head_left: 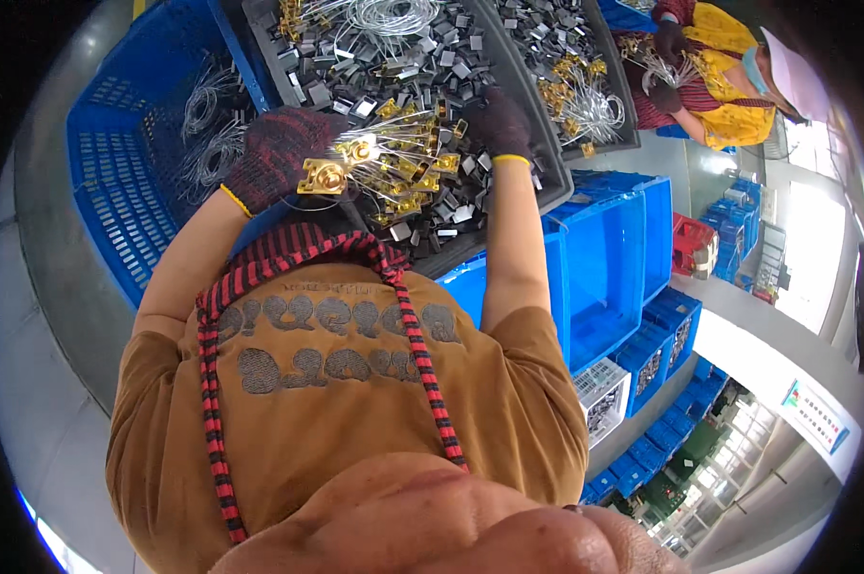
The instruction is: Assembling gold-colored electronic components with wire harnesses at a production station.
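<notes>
Left hand: I see the person's left hand (284, 153) in a red-and-black knit glove, curved beside two large gold-coloured fittings (327, 178); its fingertips are hidden, so I cannot tell whether it grips them.
Right hand: I find the right hand (499, 124), in a dark glove with a yellow cuff edge, reaching down to the pile near the tray's right wall; I cannot tell how wide its fingers stand or whether they hold anything.
Gold fittings: I locate the two large ones just right of the left glove, with smaller gold parts (417, 170) and thin silver leads spreading between the two hands.
Gray tray: I see this tray (549, 148) under the hands, heaped with small dark blocks (437, 57); a pale wire coil (393, 14) lies at its far end.
Blue basket: To the left I see a perforated basket (116, 191) containing wire bundles (207, 105).
Second tray: Beyond the right hand I note another gray tray with more blocks, gold parts and a wire bunch (594, 120).
Co-worker: At upper right I see a person in yellow (728, 120), gloved hands at a bunch of silver wires (671, 72).
Blue crates: I see these (599, 273) right of the wearer's brown shirt (355, 421).
</notes>
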Motion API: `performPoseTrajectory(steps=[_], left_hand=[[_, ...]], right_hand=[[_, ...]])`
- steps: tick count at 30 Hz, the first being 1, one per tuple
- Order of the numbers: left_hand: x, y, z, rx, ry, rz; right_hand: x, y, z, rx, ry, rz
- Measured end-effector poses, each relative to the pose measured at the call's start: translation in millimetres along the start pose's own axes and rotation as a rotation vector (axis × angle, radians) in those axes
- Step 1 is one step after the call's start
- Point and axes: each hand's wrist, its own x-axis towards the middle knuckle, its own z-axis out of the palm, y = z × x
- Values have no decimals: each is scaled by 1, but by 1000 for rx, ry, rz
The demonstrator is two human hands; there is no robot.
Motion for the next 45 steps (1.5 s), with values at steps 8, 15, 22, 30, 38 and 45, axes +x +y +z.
performPoseTrajectory(steps=[8,15,22,30,38,45], left_hand=[[-6,-11,6,-232,273,133],[-10,-14,2,-410,223,218],[-21,10,-33,-17,215,143],[-42,14,-50,102,24,-6],[-58,7,-53,83,34,55],[-77,3,-56,80,104,92]], right_hand=[[-2,4,40,-128,-480,-119],[-51,-47,-26,-255,-728,-167],[-85,-26,-23,649,-884,-246],[-120,-74,-26,92,-436,-278],[-118,-41,14,-329,-637,-480],[-106,-5,0,-675,-398,-640]])
